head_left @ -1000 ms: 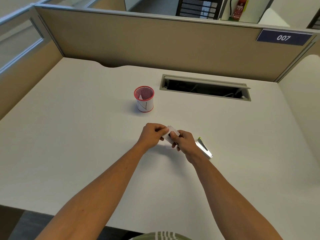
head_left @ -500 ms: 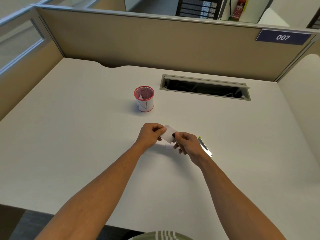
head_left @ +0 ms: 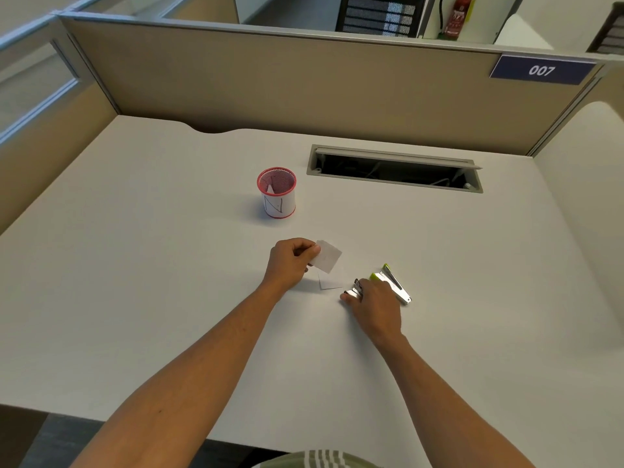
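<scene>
**Slip in our left hand (head_left: 290, 263), right hand (head_left: 374, 304) hiding a tool**

Head view: we are pinching a white paper slip (head_left: 327, 256) in our left hand, over the desk (head_left: 169, 298). Our right hand is covering most of a small black-and-silver tool (head_left: 354, 291), so we cannot tell whether its fingers are gripping it or only resting on it. A green-tipped stapler (head_left: 395, 287) is lying just beside it, partly hidden. Another slip (head_left: 329, 284) is lying between the hands, and a red mesh cup (head_left: 277, 194) is standing beyond.

White desk (head_left: 135, 265) with red mesh cup (head_left: 277, 194), stapler (head_left: 393, 283), paper scrap (head_left: 329, 284)

mesh cup (head_left: 277, 194) ahead, green stapler (head_left: 394, 284) at right
</scene>
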`<action>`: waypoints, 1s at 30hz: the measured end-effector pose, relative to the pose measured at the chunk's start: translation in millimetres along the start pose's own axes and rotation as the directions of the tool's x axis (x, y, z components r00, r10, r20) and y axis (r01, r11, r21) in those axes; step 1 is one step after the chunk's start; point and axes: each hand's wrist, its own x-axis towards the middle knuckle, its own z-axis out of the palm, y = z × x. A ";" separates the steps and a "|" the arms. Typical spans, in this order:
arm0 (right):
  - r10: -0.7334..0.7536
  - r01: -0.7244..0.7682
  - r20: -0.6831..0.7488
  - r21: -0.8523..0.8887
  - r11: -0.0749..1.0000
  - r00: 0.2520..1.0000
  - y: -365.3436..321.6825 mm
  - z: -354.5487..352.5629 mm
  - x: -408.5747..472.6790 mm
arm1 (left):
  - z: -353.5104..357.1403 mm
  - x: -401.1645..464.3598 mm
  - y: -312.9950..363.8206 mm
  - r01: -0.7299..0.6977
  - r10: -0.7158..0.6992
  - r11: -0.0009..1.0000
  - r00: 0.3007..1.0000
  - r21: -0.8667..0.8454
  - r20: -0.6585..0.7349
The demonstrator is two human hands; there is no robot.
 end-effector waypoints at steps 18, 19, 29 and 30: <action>0.138 -0.401 0.377 0.868 0.292 0.916 -50.8 -41.9 18.1 | 13.9 -28.1 -6.5 -0.647 0.816 0.441 0.577 0.622 0.022; 0.113 -0.394 0.377 0.878 0.271 0.919 -51.2 -44.4 18.7 | 14.6 -28.4 -7.9 -0.654 0.830 0.410 0.557 0.636 0.038; 0.120 -0.291 0.265 0.873 0.392 0.957 -45.2 -40.7 28.2 | 10.7 -29.0 -7.9 -0.227 0.233 0.971 0.967 0.073 -0.101; 0.107 -0.280 0.259 0.872 0.403 0.960 -45.0 -39.9 29.1 | 9.3 -26.1 -5.4 -0.093 0.090 0.994 0.995 -0.057 -0.049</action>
